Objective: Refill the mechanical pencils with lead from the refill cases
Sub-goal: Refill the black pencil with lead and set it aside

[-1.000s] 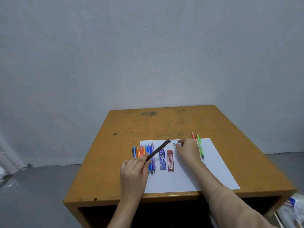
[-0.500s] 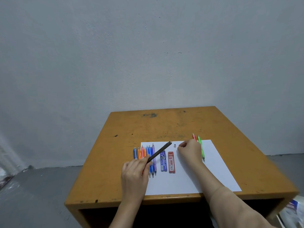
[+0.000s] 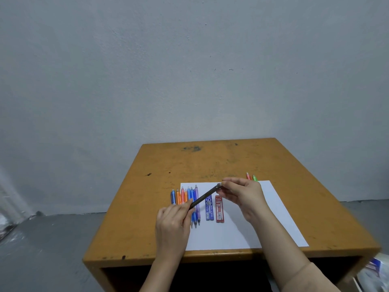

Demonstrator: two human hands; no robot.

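Note:
My left hand [image 3: 173,223] grips the lower end of a dark mechanical pencil [image 3: 205,196], which slants up to the right above the paper. My right hand [image 3: 242,196] pinches something small at the pencil's top end; what it is I cannot tell. A row of several colourful mechanical pencils [image 3: 186,200] lies on the left of the white paper [image 3: 263,224]. A blue refill case [image 3: 209,208] and a red refill case [image 3: 219,209] lie side by side under the held pencil. Behind my right hand, only the tips of a red and a green pencil [image 3: 252,177] show.
The yellow wooden table [image 3: 210,161] stands against a grey wall, with a grey floor to the left. Some white and blue packaging [image 3: 372,275] lies at the lower right, beyond the table's edge.
My right hand lifted from the paper, taking the small piece that lay there, and moved left to the top end of the dark pencil. My left hand kept holding the pencil.

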